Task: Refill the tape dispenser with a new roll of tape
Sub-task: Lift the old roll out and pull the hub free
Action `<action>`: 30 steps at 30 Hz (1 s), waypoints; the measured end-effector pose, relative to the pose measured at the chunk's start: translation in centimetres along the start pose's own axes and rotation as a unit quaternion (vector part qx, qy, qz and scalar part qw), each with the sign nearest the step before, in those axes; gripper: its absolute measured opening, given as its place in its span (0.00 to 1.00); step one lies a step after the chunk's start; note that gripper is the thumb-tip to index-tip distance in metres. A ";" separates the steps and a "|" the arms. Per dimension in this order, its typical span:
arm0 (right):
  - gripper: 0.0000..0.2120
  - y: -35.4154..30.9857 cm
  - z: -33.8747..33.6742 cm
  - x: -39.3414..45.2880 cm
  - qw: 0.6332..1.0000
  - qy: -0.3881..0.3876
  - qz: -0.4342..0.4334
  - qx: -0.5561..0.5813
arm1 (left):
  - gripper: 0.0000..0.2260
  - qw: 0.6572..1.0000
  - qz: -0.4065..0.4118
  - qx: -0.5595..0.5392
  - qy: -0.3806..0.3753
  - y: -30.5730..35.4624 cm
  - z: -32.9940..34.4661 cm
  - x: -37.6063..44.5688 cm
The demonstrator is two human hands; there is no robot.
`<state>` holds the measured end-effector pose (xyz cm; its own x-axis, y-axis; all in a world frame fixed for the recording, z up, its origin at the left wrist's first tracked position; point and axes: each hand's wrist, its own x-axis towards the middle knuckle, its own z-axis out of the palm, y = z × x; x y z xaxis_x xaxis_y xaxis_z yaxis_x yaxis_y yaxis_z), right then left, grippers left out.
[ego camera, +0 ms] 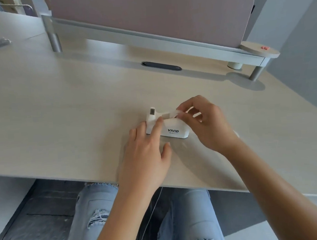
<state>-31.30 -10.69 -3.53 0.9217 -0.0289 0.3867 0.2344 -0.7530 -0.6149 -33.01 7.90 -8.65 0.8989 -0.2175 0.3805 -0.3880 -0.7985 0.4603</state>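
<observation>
A white tape dispenser point(175, 130) marked VIVID stands on the light wooden desk point(60, 111), its cutter end pointing left. My left hand point(146, 148) rests flat beside it, with the index finger pressed on the dispenser's body near the cutter. My right hand point(206, 120) hovers over the dispenser's right half and pinches a strip of clear tape point(169, 113) that stretches left toward the cutter. The tape roll itself is hidden under my right hand.
A raised shelf point(168, 43) on metal legs runs along the back of the desk, with a pink divider panel point(147, 14) above it. A dark cable slot point(161, 66) sits in the desk behind the dispenser. The desk's front edge lies just below my left wrist.
</observation>
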 end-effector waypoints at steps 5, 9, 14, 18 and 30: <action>0.02 -0.1 0.7 -0.4 0.989 0.067 0.042 0.129 | 0.28 1.000 0.000 0.007 0.009 -0.1 0.2 0.0; 0.04 -0.4 0.6 -0.1 0.975 0.118 0.047 0.181 | 0.33 1.000 -0.017 -0.007 0.013 0.5 -0.3 -0.1; 0.05 -1.2 -0.2 0.2 0.953 0.127 0.109 0.251 | 0.31 0.978 -0.001 -0.118 0.169 1.1 -1.0 0.0; 0.05 -2.3 -1.4 0.5 0.926 0.124 0.152 0.323 | 0.23 0.932 0.012 -0.269 0.241 3.6 -2.7 2.1; 0.07 -1.7 -4.1 -2.8 0.909 0.090 0.179 0.364 | 0.07 0.727 -0.204 -0.655 -0.013 8.1 -2.2 4.3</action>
<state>-35.51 -12.09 -0.73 0.9294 -0.3426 0.1373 0.1316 -0.0401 -0.9905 -32.78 1.74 -1.57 0.9905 -0.1372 -0.0094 0.0664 0.4175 0.9062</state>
